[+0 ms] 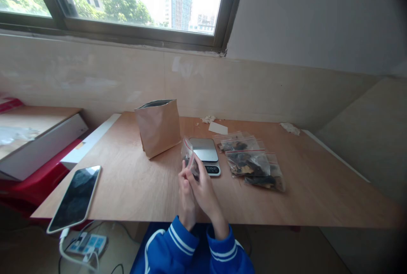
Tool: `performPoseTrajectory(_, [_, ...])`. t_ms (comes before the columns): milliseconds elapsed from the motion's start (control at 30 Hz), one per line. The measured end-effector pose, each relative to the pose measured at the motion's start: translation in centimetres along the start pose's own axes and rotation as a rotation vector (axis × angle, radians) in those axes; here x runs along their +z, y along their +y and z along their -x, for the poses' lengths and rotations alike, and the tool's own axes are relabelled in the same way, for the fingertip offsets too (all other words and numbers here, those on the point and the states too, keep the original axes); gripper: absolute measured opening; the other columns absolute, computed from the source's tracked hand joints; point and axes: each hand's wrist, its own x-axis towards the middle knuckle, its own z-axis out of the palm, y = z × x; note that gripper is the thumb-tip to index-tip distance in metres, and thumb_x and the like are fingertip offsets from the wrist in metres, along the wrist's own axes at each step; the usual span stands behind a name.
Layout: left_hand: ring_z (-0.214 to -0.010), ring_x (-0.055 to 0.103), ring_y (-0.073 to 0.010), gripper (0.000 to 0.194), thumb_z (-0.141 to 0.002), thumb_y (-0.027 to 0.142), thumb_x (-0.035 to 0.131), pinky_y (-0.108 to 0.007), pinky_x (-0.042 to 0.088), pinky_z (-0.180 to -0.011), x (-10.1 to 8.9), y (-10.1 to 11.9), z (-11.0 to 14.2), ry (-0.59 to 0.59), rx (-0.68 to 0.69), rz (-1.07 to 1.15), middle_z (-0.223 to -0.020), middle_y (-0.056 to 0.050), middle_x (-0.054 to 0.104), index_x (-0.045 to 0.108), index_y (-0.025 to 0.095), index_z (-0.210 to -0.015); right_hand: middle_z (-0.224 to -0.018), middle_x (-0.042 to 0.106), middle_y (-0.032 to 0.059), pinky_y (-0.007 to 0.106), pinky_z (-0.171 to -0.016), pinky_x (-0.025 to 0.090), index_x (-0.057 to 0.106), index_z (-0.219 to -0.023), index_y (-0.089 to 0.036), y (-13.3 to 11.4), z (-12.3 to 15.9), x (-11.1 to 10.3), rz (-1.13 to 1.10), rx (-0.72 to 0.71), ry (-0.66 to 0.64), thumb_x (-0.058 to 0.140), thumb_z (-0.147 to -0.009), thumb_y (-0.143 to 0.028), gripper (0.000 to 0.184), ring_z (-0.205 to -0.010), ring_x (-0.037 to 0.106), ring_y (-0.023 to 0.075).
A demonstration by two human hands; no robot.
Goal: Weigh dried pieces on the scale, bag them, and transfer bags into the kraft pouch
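Both my hands are closed around a small clear zip bag (187, 149) with a red line along its top and dark pieces inside. My left hand (186, 197) holds it from the left and below. My right hand (205, 189) grips its right side, fingers near the zip. Just behind my right hand sits a digital scale (206, 150) with a steel plate and a lit dark display, partly covered by my fingers. Nothing lies on the visible part of its plate. An open-topped brown paper bag (160, 128) stands upright to the left, behind my hands.
Several filled zip bags (249, 164) lie piled right of the scale. A white card (218, 128) and crumpled scraps (208, 119) are at the back. A tablet (76, 197) with a cable overhangs the table's front left edge; a power strip (87, 243) is below.
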Motion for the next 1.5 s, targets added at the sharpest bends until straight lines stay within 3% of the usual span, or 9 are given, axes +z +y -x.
performPoseTrajectory(100, [-0.145,0.026,-0.0244,0.043,-0.097,0.049,0.033,-0.046,0.024,-0.118,-0.1,-0.2,0.6,-0.075,0.015,-0.078,-0.141,-0.009,0.053,0.060,0.022,-0.117,-0.145,0.049,0.0082,0.044,-0.114,0.035,0.046,-0.141,-0.024,0.5,0.2,-1.0,-0.039,0.000,0.061,0.048,-0.094,-0.050,0.054,-0.137,0.042,0.0258])
performPoseTrajectory(233, [-0.131,0.047,-0.0252,0.028,-0.097,0.039,0.041,-0.048,0.035,-0.110,-1.0,-0.3,-0.2,-0.130,0.106,-0.166,-0.134,-0.011,0.058,0.058,0.021,-0.112,-0.124,0.066,0.0094,0.042,-0.105,0.045,0.064,-0.121,-0.022,1.9,0.2,-2.1,-0.138,0.036,0.162,0.037,-0.096,-0.055,0.050,-0.120,0.059,0.0260])
performPoseTrajectory(400, [-0.130,0.046,-0.0260,0.030,-0.088,0.038,0.059,-0.045,0.033,-0.111,-2.5,-1.1,-2.9,0.065,0.173,-0.344,-0.134,-0.012,0.052,0.057,0.020,-0.113,-0.096,0.075,0.0123,0.040,-0.090,0.055,0.075,-0.093,-0.018,3.4,0.2,-3.1,-0.205,0.116,0.267,0.037,-0.092,-0.063,0.058,-0.094,0.071,0.0273])
performPoseTrajectory(467, [-0.128,0.048,-0.0261,0.044,-0.084,0.041,0.064,-0.043,0.035,-0.109,-3.0,-1.3,-3.9,0.082,0.056,-0.297,-0.133,-0.012,0.054,0.054,0.021,-0.122,-0.092,0.076,0.0121,0.039,-0.087,0.056,0.075,-0.093,-0.018,3.4,0.3,-3.9,-0.164,0.083,0.288,0.038,-0.093,-0.061,0.056,-0.088,0.071,0.0262])
performPoseTrajectory(600, [-0.100,0.064,-0.0239,0.039,-0.086,0.048,0.060,-0.037,0.048,-0.092,-3.0,-1.5,-4.5,-0.179,-0.235,-0.018,-0.106,-0.009,0.069,0.064,0.016,-0.108,-0.086,0.076,0.0079,0.033,-0.080,0.054,0.073,-0.096,-0.021,2.3,0.9,-5.9,0.079,-0.055,0.266,0.039,-0.097,-0.051,0.046,-0.082,0.070,0.0219])
performPoseTrajectory(733, [-0.084,0.065,-0.0194,0.039,-0.084,0.049,0.062,-0.029,0.050,-0.078,-2.4,-2.0,-4.0,-0.285,-0.300,0.027,-0.091,-0.007,0.071,0.070,0.015,-0.102,-0.085,0.075,0.0061,0.031,-0.077,0.051,0.074,-0.092,-0.024,1.3,1.4,-7.1,0.356,-0.192,0.229,0.049,-0.094,-0.048,0.035,-0.082,0.068,0.0221])
performPoseTrajectory(967, [-0.085,0.063,-0.0170,0.030,-0.085,0.044,0.063,-0.027,0.048,-0.080,-1.9,-2.6,-4.4,-0.105,-0.184,0.042,-0.092,-0.004,0.070,0.068,0.017,-0.096,-0.066,0.074,0.0088,0.030,-0.061,0.051,0.067,-0.076,-0.017,5.1,0.7,-7.1,0.042,0.019,0.588,0.046,-0.089,-0.062,0.052,-0.059,0.067,0.0218])
performPoseTrajectory(1200, [-0.070,0.060,-0.0151,0.032,-0.082,0.047,0.064,-0.024,0.046,-0.064,-2.5,-2.7,-5.8,-0.052,-0.156,-0.133,-0.076,-0.001,0.067,0.066,0.016,-0.091,-0.072,0.075,0.0091,0.035,-0.069,0.054,0.067,-0.081,-0.016,8.9,-0.2,-6.4,-0.207,0.128,0.612,0.068,-0.073,-0.060,0.045,-0.068,0.071,0.0251])
performPoseTrajectory(1500, [-0.070,0.064,-0.0159,0.038,-0.079,0.050,0.066,-0.023,0.048,-0.058,-3.1,-3.1,-5.1,0.045,-0.188,-0.137,-0.081,-0.004,0.069,0.064,0.016,-0.095,-0.076,0.075,0.0096,0.034,-0.067,0.056,0.068,-0.090,-0.013,9.0,0.1,-6.1,-0.227,0.155,0.594,0.066,-0.077,-0.054,0.043,-0.069,0.070,0.0230])
